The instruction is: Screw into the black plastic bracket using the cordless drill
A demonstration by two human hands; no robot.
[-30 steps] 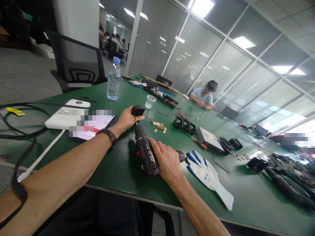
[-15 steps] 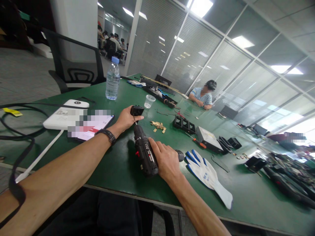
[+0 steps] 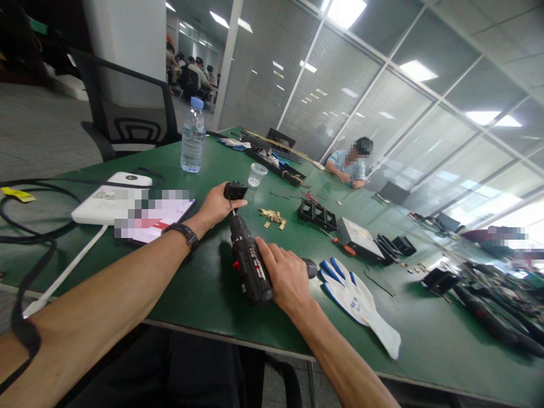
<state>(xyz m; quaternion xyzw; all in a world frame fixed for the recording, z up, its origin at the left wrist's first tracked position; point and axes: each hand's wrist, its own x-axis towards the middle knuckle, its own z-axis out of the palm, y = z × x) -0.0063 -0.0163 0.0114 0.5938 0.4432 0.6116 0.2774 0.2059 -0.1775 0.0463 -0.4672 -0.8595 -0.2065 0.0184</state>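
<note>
1. Two hands work at the near middle of the green table [image 3: 199, 294]: the left hand [image 3: 216, 205] has its fingers closed round a small black part [image 3: 235, 190], held just above the tabletop.
2. The right hand [image 3: 285, 277] is wrapped round a black power drill [image 3: 249, 259], whose bit touches the part.
3. Just right of the drill lies a white and blue glove [image 3: 359, 300]; brass pieces [image 3: 272, 216] and a plastic cup [image 3: 256, 174] sit beyond.
4. A water bottle [image 3: 192, 136] stands farther left.
5. Glass partitions with blinds [image 3: 297, 90] wall the room, and a seated person [image 3: 351, 164] works at the far end.
</note>
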